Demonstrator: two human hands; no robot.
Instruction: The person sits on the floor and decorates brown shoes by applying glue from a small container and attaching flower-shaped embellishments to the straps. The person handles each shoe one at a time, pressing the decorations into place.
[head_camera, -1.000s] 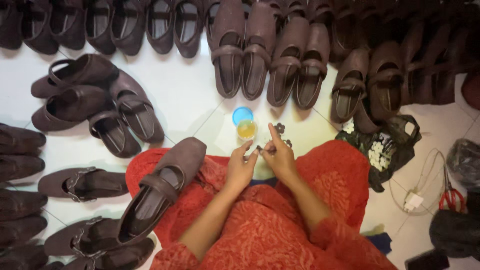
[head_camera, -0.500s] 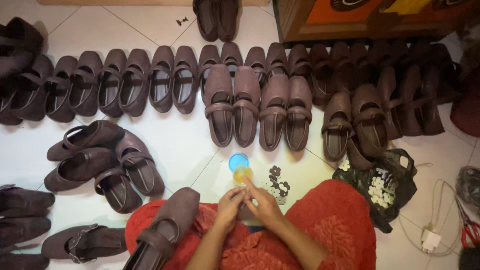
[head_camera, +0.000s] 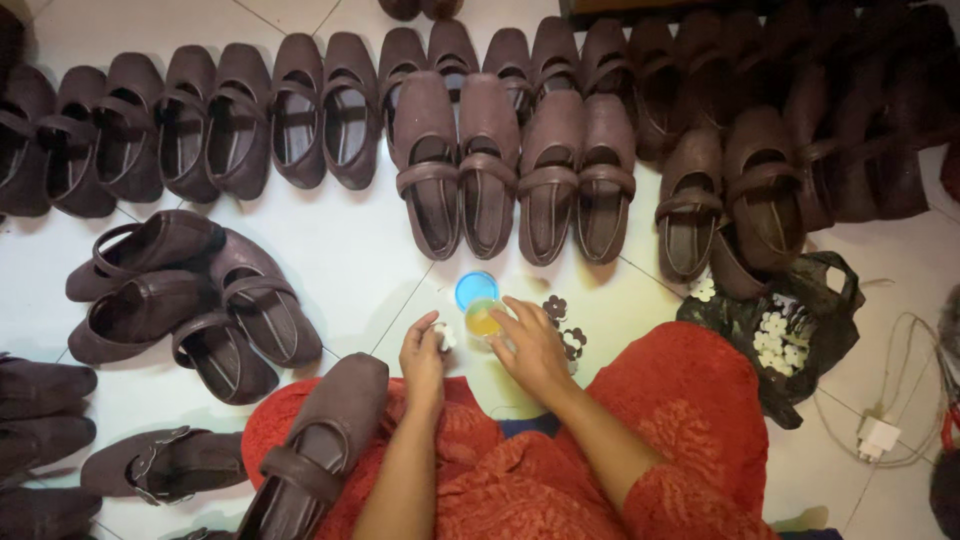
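A small white flower-shaped piece (head_camera: 445, 335) is pinched between the thumb and curled fingers of the left hand (head_camera: 422, 352), which is closed around it just above the white tiled floor (head_camera: 340, 250). The right hand (head_camera: 533, 345) is stretched forward with its fingers half open and bent down over a small clear round container of yellow liquid (head_camera: 482, 320); the fingertips are seen at the container's rim, though whether they touch it or grasp anything cannot be told. A round blue lid (head_camera: 476, 289) is set on the floor touching the far side of the container.

Just beside the right hand, a few small dark brown flower-shaped ornaments (head_camera: 566, 325) are scattered on the floor. A dark brown leather strap shoe (head_camera: 318, 450) is laid tilted across the left knee, on the red patterned cloth (head_camera: 680, 420) that covers the lap.

A crumpled black plastic bag holding white flower-shaped pieces (head_camera: 780, 330) is placed to the right of the lap. A long row of dark brown strap shoes (head_camera: 500, 150) is lined up along the far edge of the floor, with a loose cluster of the same shoes (head_camera: 180, 300) toward the left edge. A white plug with its cord (head_camera: 878, 435) is seen near the right edge.
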